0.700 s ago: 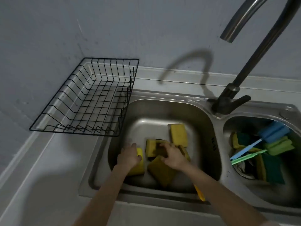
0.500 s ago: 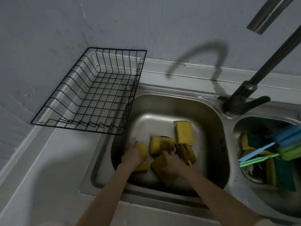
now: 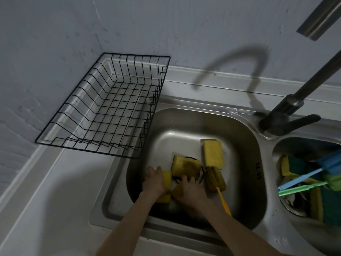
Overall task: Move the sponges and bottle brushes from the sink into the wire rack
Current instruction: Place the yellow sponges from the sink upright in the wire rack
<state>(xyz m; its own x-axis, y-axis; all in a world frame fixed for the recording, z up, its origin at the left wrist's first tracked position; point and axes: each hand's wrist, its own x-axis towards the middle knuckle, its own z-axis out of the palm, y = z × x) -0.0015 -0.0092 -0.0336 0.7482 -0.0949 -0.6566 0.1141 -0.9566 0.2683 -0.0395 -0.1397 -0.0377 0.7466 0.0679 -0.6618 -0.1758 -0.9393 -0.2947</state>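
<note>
Both hands are down in the left sink basin [image 3: 239, 137]. My left hand [image 3: 154, 182] grips a yellow sponge [image 3: 167, 180] by its side. My right hand [image 3: 190, 191] presses on a darker yellow sponge [image 3: 177, 191] beside it, fingers curled over it. Two more yellow sponges lie free: one over the drain [image 3: 185, 167], one farther back [image 3: 213, 154]. A yellow bottle brush [image 3: 215, 179] lies to the right of my right hand. The black wire rack [image 3: 103, 111] stands empty on the counter to the left.
The right basin [image 3: 287, 145] holds blue and green bottle brushes [image 3: 302, 180] on top of yellow and green sponges. A tall dark faucet [image 3: 287, 115] rises between the basins, its spout overhead at the top right. Grey wall behind, pale counter at the left.
My right hand has shifted from the middle sponges back toward me onto the dark yellow sponge. My left hand stays on its sponge. The view has swung left and down.
</note>
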